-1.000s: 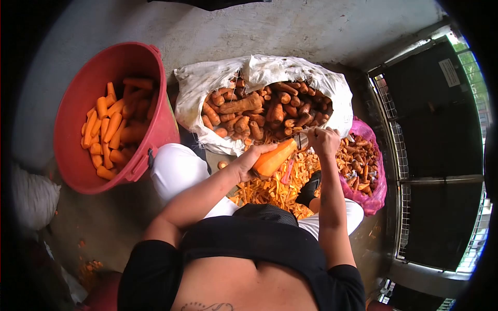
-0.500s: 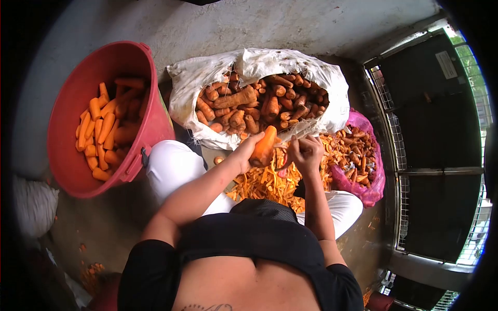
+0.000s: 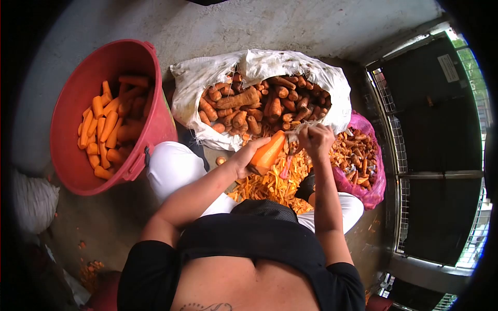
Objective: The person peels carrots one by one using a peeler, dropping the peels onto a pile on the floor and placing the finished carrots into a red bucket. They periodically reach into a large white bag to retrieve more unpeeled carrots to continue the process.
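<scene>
While the left forearm runs up from the lower middle of the view with the elbow bent, the left hand (image 3: pixel 243 158) lies palm-up and cupped, fingers curled shut around the thick end of a peeled carrot (image 3: pixel 268 152). The right forearm stands near vertical, wrist bent inward. The right hand (image 3: pixel 314 139) is clenched into a fist on a small tool (image 3: pixel 293 136), pale and thin, too blurred to tell its kind. Carrot: smooth, bright orange, tapered, tilted with its narrow tip up and to the right. The tip meets the tool just beside the right fingers, the butt sits in the left palm, and the thumb is on its near side. It is held in the air, not resting on anything, above a heap of peelings (image 3: pixel 270 186) made of thin, ragged orange strips on the concrete floor (image 3: pixel 290 26) between the knees. Just behind it is a white woven sack (image 3: pixel 197 83), mouth rolled open, full of dull brown, unpeeled carrots. At the floor's left side is a red plastic bucket (image 3: pixel 78 171), round and smooth-walled, part filled with peeled carrots. To the right is a pink plastic bag (image 3: pixel 371 192), crinkled, holding scraps. At the right edge stands a metal grille door (image 3: pixel 394 129)
</scene>
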Tool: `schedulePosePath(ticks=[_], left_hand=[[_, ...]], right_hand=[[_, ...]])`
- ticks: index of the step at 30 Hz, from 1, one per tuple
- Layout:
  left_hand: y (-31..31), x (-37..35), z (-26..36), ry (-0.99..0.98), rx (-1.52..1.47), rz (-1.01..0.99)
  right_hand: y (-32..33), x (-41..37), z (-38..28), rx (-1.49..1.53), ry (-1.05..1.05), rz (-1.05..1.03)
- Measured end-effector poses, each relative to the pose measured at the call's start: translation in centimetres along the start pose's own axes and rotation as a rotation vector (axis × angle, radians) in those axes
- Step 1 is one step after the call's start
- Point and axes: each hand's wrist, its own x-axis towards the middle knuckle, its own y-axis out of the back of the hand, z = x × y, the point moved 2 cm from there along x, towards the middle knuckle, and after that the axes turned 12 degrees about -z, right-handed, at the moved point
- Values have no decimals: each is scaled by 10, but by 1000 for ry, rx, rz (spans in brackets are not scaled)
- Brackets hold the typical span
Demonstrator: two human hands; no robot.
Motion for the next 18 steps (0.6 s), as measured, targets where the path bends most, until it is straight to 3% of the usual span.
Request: schedulePosePath(ticks=[1,6,9,13,14,18], left_hand=[[-6,-2,1,14,3,-43],[0,6,1,7,-27,-147],[18,20,-8,-8,-63,-59],[26,28,-14,8,-86,77],[31,32,-18,5,-79,93],[31,31,-12,51,-38,94]], right_hand=[[-3,2,11,-101,14,3],[-29,-26,68,-301,-421,-160],[-20,-39,60,114,-787,-171],[-29,-46,35,726,-611,-62],[-10,-40,11,440,-442,-50],[10,-20,-41,273,-32,-40]])
